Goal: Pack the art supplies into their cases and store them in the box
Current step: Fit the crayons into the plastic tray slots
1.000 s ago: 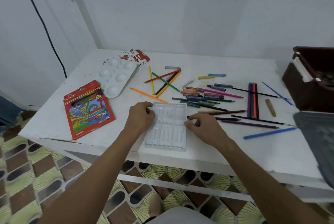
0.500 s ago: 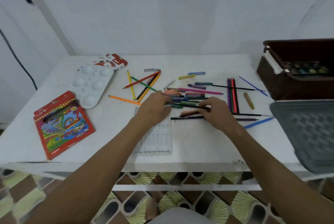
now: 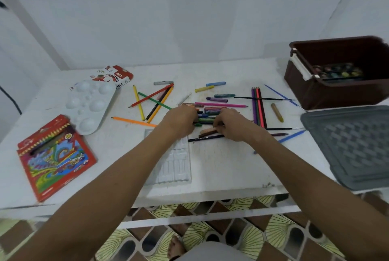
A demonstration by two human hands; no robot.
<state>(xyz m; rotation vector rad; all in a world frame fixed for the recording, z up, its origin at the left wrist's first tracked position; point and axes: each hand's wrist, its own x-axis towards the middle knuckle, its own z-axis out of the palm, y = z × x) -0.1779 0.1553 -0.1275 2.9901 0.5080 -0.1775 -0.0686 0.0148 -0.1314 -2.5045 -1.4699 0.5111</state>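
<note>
Both my hands rest on a heap of oil pastels (image 3: 210,111) in the middle of the white table (image 3: 227,168). My left hand (image 3: 181,120) curls over the heap's left side, and my right hand (image 3: 231,124) curls over its right side, above a brown pastel (image 3: 207,132). A clear plastic pastel tray (image 3: 179,163) lies near the front edge, partly under my left forearm. The red coloured-pencil case (image 3: 54,155) lies at the front left, and the oil pastels box (image 3: 117,75) at the back left. The brown storage box (image 3: 315,92) stands at the back right.
A white paint palette (image 3: 90,104) lies left of scattered coloured pencils (image 3: 153,102). More pencils (image 3: 259,107) and thin brushes (image 3: 263,98) lie to the right of my hands. A paint set (image 3: 339,71) sits inside the box. The grey lid (image 3: 353,147) overhangs the front right edge.
Both hands left the clear tray and moved forward onto the pastel heap, then closed in on it. The view swung right, showing more of the box and lid.
</note>
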